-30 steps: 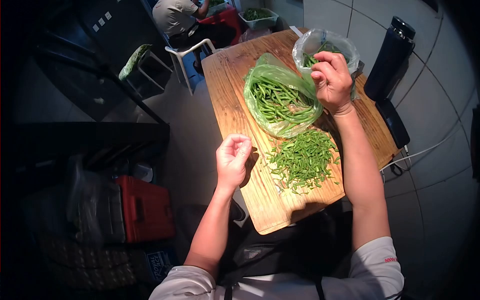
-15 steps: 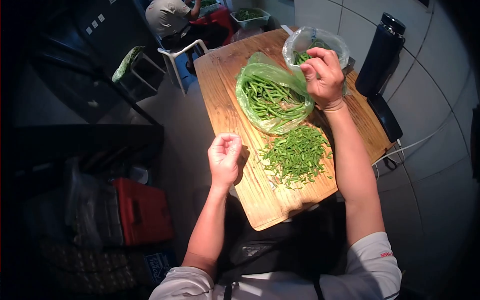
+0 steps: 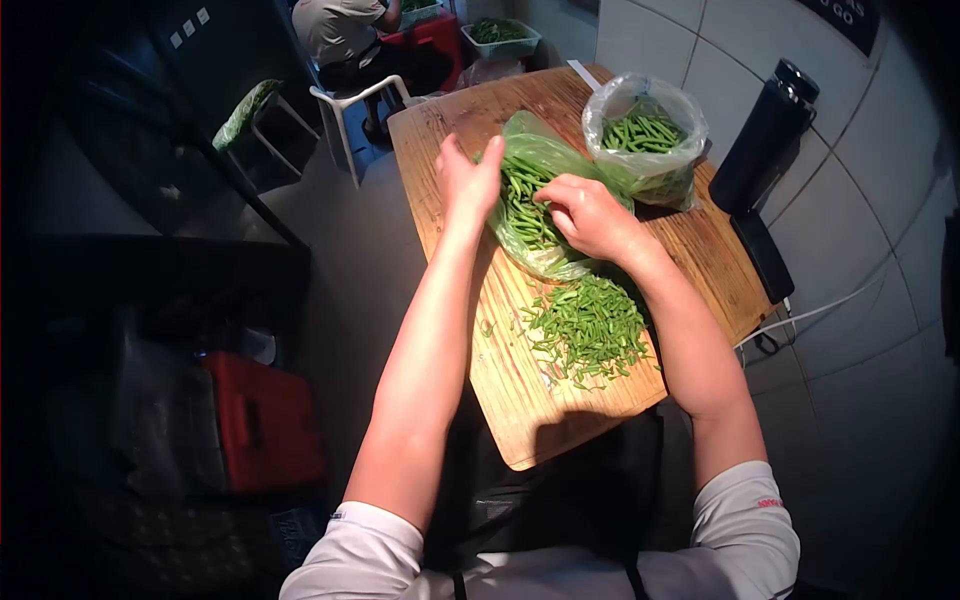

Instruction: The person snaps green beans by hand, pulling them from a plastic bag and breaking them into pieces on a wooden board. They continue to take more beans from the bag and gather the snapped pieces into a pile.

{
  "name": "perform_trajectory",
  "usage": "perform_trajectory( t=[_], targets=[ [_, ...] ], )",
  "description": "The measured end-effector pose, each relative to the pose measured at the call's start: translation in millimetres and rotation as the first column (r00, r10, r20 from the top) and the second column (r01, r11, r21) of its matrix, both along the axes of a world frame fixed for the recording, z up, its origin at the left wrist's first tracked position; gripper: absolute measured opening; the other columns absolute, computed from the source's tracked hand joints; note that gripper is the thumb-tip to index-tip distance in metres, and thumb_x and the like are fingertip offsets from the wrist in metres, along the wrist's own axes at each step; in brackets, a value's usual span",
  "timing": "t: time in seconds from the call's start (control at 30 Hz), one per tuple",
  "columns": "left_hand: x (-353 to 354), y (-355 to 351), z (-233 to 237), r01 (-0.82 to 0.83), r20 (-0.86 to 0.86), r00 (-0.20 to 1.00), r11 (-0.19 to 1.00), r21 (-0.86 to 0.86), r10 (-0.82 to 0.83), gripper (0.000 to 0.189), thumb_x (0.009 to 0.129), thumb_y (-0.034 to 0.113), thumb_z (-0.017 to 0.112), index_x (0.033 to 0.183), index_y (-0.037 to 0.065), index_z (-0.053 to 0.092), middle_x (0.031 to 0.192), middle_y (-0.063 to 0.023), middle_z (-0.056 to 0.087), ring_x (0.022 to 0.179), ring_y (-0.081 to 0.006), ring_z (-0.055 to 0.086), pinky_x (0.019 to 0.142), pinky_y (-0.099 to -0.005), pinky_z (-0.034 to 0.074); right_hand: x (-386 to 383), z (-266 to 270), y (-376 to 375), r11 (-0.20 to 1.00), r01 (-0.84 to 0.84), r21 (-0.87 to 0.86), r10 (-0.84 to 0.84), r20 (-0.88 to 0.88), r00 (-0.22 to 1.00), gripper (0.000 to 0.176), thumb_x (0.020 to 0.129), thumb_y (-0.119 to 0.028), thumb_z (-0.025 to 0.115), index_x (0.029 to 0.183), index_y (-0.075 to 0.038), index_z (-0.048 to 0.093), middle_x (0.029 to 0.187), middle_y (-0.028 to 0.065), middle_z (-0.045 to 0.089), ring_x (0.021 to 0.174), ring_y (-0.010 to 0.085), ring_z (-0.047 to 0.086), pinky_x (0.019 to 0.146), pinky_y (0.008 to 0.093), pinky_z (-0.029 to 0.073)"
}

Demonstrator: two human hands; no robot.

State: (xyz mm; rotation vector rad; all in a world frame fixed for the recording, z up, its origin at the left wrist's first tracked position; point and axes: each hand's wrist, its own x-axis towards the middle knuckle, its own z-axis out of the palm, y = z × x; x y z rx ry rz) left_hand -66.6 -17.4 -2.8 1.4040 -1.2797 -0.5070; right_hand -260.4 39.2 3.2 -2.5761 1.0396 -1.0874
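A thin green plastic bag (image 3: 555, 262) lies open on the wooden table, filled with long green beans (image 3: 527, 212). At its left edge is my left hand (image 3: 468, 185), thumb and fingers apart, nothing visible between them. My right hand (image 3: 592, 215) reaches over the bag from the right; its fingers are curled closed onto the beans, their tips partly hidden. Nearer to me, a pile of short green bean pieces (image 3: 590, 325) is spread on the tabletop. Behind, to the right, stands a clear plastic bag (image 3: 665, 175) with green beans inside.
A dark flask (image 3: 760, 135) and a black phone (image 3: 762, 258) with a white cable lie along the right side of the wooden table (image 3: 520, 420), beside the tiled wall. Further back, a person (image 3: 335, 35) sits by tubs of greens. A red box (image 3: 262, 420) is at lower left.
My right hand has come down from the clear bag to the beans in the green bag. My left hand has moved forward to the green bag, its fingers opening from a closed pinch.
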Motion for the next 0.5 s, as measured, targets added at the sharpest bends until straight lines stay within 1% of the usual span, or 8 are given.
perform_trajectory(
  t=[0.07,0.17,0.2,0.3,0.33,0.43,0.47,0.5],
  targets=[
    [-10,-19,-15,0.058,-0.025,0.998,0.995,0.08,-0.056,0.097,0.083,0.05,0.073,0.15,-0.005,0.03,0.148,-0.035,0.038,0.138,-0.044,0.04,0.113,-0.0451,0.036,-5,-4,-8,0.997,0.04,0.072,-0.037,-0.047,0.998,0.028,0.084,0.002,0.054,0.11,0.0,0.065,0.105,0.0195,0.066,0.099,0.0387,0.064,0.088,0.0425,0.052],
    [-21,7,-30,0.091,0.099,0.992,0.994,-0.062,-0.084,0.1,0.081,0.043,0.078,0.154,0.001,0.024,0.146,-0.0348,0.039,0.137,-0.0433,0.042,0.112,-0.0449,0.036,-8,-17,-20,0.985,0.164,0.045,-0.165,0.006,0.986,0.036,0.085,0.0,0.054,0.12,0.002,0.062,0.116,0.0233,0.063,0.111,0.0409,0.06,0.097,0.0443,0.049],
    [-23,3,-34,0.043,0.06,0.998,0.994,-0.096,-0.037,0.078,0.084,0.033,0.075,0.146,0.001,0.039,0.136,-0.0303,0.052,0.126,-0.0389,0.054,0.107,-0.0425,0.042,-9,-15,-21,0.966,0.216,0.139,-0.207,-0.075,0.975,0.047,0.089,-0.011,0.059,0.133,0.004,0.052,0.129,0.0262,0.058,0.122,0.0409,0.056,0.104,0.0437,0.045],
    [-12,-9,-36,0.204,-0.251,0.946,0.979,-0.024,-0.203,0.048,0.089,0.026,0.07,0.127,0.001,0.057,0.115,-0.0219,0.068,0.106,-0.0323,0.066,0.094,-0.039,0.05,2,-4,-25,0.917,0.29,0.275,-0.261,-0.139,0.955,0.066,0.089,-0.027,0.067,0.141,0.005,0.043,0.137,0.0294,0.053,0.128,0.0403,0.052,0.108,0.0434,0.042],
    [-13,-8,-35,0.111,-0.178,0.977,0.993,-0.037,-0.116,0.027,0.092,0.022,0.065,0.109,0.001,0.064,0.095,-0.0156,0.073,0.09,-0.0276,0.071,0.082,-0.037,0.053,7,11,-27,0.885,0.251,0.393,-0.19,-0.189,0.963,0.092,0.083,-0.042,0.074,0.149,0.005,0.031,0.142,0.0321,0.047,0.133,0.04,0.048,0.11,0.043,0.039],
    [-12,-10,-37,0.128,-0.229,0.962,0.985,-0.112,-0.151,0.026,0.093,0.023,0.063,0.109,0.004,0.065,0.093,-0.017,0.072,0.089,-0.0282,0.071,0.079,-0.0385,0.052,21,10,-39,0.877,0.241,0.416,-0.172,-0.196,0.965,0.104,0.077,-0.044,0.08,0.152,0.003,0.025,0.143,0.0322,0.047,0.135,0.0399,0.047,0.111,0.0424,0.039],
    [-14,-8,-37,0.105,-0.221,0.966,0.987,-0.125,-0.131,0.024,0.095,0.023,0.061,0.11,0.005,0.064,0.093,-0.0179,0.072,0.088,-0.0295,0.071,0.079,-0.0396,0.052,26,0,-47,0.91,0.255,0.326,-0.205,-0.181,0.962,0.117,0.069,-0.047,0.087,0.154,0.002,0.024,0.146,0.0303,0.045,0.138,0.0363,0.045,0.112,0.0405,0.037],
    [-16,-9,-40,0.098,-0.235,0.963,0.984,-0.15,-0.131,0.023,0.095,0.023,0.06,0.11,0.006,0.064,0.093,-0.018,0.072,0.088,-0.0305,0.071,0.079,-0.0403,0.052,30,-1,-49,0.912,0.25,0.324,-0.2,-0.179,0.963,0.117,0.068,-0.044,0.088,0.153,0.002,0.023,0.145,0.0307,0.045,0.137,0.0373,0.045,0.112,0.0407,0.038]
  ],
)
